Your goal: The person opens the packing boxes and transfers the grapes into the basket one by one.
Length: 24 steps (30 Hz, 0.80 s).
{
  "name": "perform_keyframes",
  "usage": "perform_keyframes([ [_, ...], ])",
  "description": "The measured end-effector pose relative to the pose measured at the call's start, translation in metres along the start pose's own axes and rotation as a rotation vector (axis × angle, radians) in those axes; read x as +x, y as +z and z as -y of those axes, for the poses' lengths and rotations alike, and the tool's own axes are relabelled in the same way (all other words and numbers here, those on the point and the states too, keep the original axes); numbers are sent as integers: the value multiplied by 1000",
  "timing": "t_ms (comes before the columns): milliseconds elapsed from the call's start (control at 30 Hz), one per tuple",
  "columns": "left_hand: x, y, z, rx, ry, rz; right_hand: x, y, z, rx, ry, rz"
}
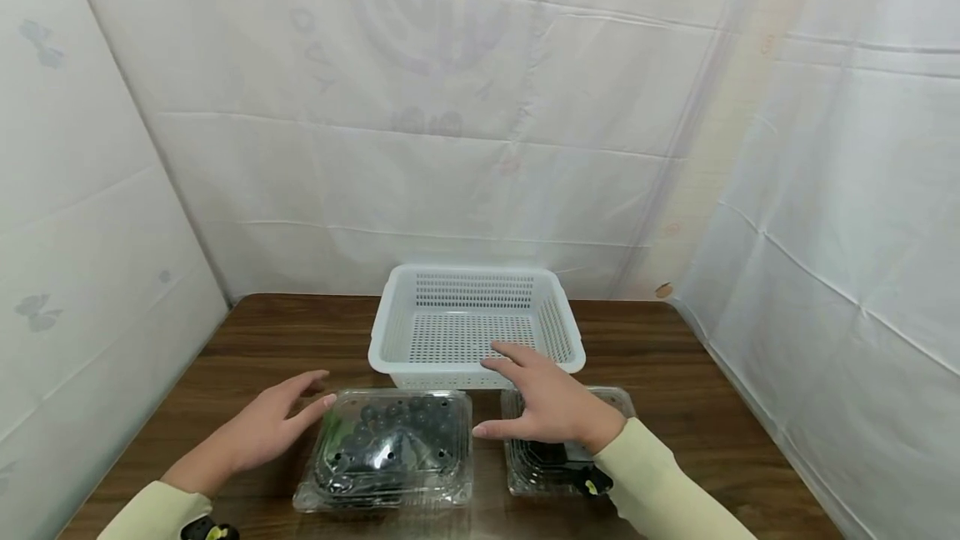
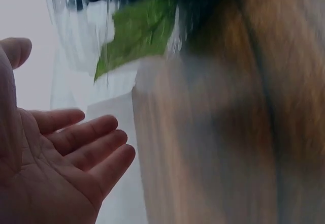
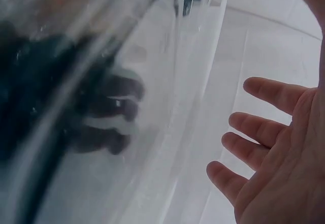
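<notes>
A clear plastic clamshell box [image 1: 390,448] of dark grapes lies on the table in the head view, its lid down. On its left side, my left hand [image 1: 273,423] has its thumb tip right at the box's upper left corner, fingers extended. My right hand [image 1: 551,398] is spread over a second clamshell box [image 1: 611,398], its thumb pointing at the first box's right edge. The hand and sleeve hide much of that second box. A green leaf [image 2: 139,33] shows inside the box in the left wrist view. Neither hand grips anything.
Behind the boxes stands a white perforated plastic basket [image 1: 382,315] with nothing inside. All rests on a dark wood table [image 1: 285,332], with white sheeting [image 1: 420,173] hung behind it and at both sides.
</notes>
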<state>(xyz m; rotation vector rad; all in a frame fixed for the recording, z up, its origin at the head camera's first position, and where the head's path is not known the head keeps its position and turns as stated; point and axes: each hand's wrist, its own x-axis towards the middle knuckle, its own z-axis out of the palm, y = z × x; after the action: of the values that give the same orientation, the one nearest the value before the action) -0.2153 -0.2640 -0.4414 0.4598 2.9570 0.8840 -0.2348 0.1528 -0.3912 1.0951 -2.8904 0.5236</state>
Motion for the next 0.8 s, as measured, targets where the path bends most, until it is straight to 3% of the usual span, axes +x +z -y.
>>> perform_keyframes([
  [200, -2, 7, -4, -105, -50, 29, 4, 6, 8, 49, -16, 38],
  [467, -7, 7, -7, -140, -148, 83, 4, 11, 23, 70, -93, 63],
  [800, -10, 9, -6, -398, -215, 113, 11, 21, 37, 63, -193, 57],
])
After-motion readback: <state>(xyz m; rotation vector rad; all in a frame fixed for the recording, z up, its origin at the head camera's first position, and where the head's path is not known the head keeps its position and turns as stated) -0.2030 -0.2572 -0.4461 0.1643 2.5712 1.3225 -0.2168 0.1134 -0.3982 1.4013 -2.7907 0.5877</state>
